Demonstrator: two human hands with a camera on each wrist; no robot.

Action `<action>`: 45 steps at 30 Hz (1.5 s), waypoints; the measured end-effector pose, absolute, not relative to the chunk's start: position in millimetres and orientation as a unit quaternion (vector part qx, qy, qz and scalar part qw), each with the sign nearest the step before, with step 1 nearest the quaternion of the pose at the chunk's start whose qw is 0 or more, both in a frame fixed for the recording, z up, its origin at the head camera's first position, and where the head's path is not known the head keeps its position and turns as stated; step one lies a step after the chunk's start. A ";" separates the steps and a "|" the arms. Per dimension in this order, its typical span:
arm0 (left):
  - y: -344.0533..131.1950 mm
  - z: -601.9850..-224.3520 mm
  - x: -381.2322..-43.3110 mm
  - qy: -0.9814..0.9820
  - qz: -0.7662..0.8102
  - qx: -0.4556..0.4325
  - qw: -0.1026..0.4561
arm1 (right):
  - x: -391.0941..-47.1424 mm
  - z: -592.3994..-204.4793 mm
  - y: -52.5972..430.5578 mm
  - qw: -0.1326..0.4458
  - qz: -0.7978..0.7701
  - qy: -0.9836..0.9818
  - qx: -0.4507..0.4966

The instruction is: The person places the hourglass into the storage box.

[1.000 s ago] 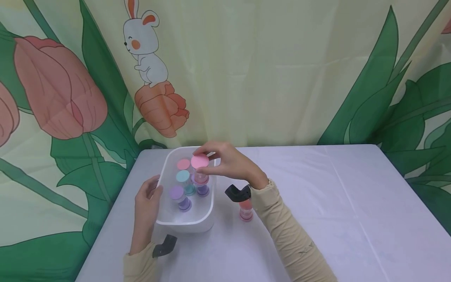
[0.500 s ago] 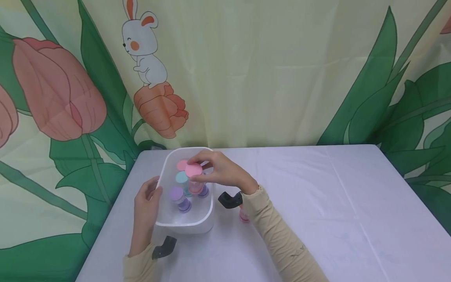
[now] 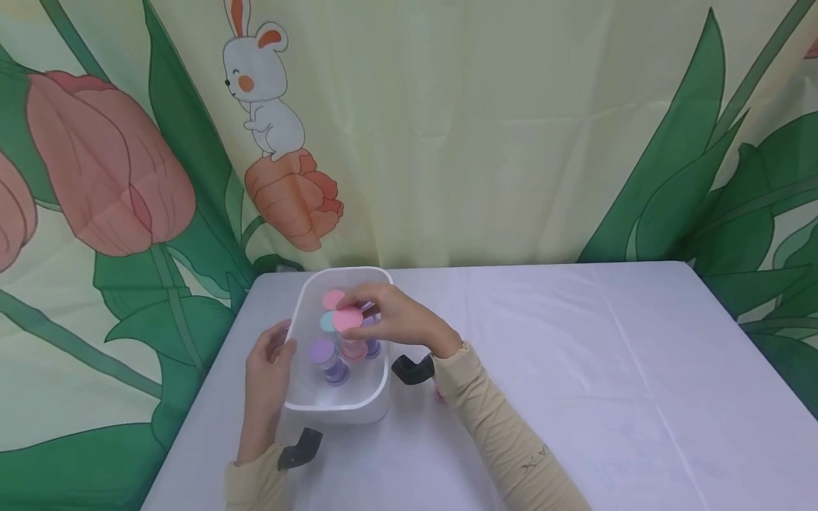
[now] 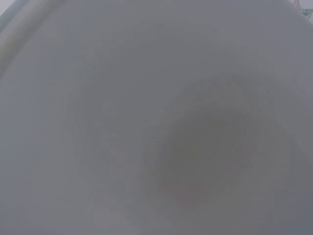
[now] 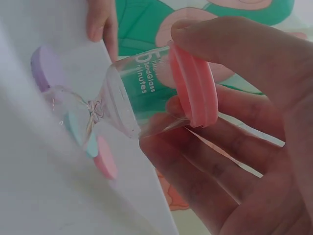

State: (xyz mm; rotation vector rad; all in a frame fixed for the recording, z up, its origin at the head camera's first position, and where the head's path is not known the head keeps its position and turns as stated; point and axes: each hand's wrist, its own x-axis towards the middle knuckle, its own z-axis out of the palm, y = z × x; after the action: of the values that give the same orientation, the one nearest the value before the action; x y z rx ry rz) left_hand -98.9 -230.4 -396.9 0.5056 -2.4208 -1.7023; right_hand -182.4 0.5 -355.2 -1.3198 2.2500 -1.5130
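My right hand (image 3: pixel 402 316) pinches a pink-capped sand timer (image 3: pixel 348 319) by its top, inside the white plastic bin (image 3: pixel 335 408). In the right wrist view the timer's clear glass reads "5 minutes", and thumb and fingers are round its pink cap (image 5: pixel 195 88). My left hand (image 3: pixel 268 365) holds the bin's left wall, thumb at the rim; its other fingers are partly hidden. Standing in the bin are a purple timer (image 3: pixel 322 351) in front, a teal one (image 3: pixel 327 321), a pink one (image 3: pixel 332 299) behind and another purple one (image 3: pixel 373 348) partly covered by my right hand.
Another pink timer (image 3: pixel 439 394) stands on the white-covered table (image 3: pixel 575 369) right of the bin, mostly hidden by my right sleeve. A printed curtain (image 3: pixel 486 142) hangs behind the table. The bin's pale wall (image 4: pixel 146 98) fills the left wrist view.
My right hand has moved left, nearer and lower into the bin with the pink sand timer, which now hides much of the teal one. The left hand stays on the bin.
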 end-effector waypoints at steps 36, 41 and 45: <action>-229.6 -399.3 -99.8 -0.807 -0.564 0.148 0.096 | -181.0 -373.8 -9.2 0.043 -0.339 0.832 -0.438; -229.3 -399.1 -100.0 -0.808 -0.561 0.150 0.097 | -180.4 -375.7 -9.7 0.040 -0.320 0.838 -0.441; -229.3 -398.9 -99.9 -0.808 -0.561 0.153 0.096 | -179.9 -376.7 -11.0 0.036 -0.304 0.845 -0.440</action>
State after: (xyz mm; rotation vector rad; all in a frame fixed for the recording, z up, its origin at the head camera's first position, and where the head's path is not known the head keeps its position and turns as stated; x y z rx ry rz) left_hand -99.9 -229.3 -398.9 0.4535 -2.3951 -1.6616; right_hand -179.9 -11.0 -376.7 -1.3503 2.5938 -0.9327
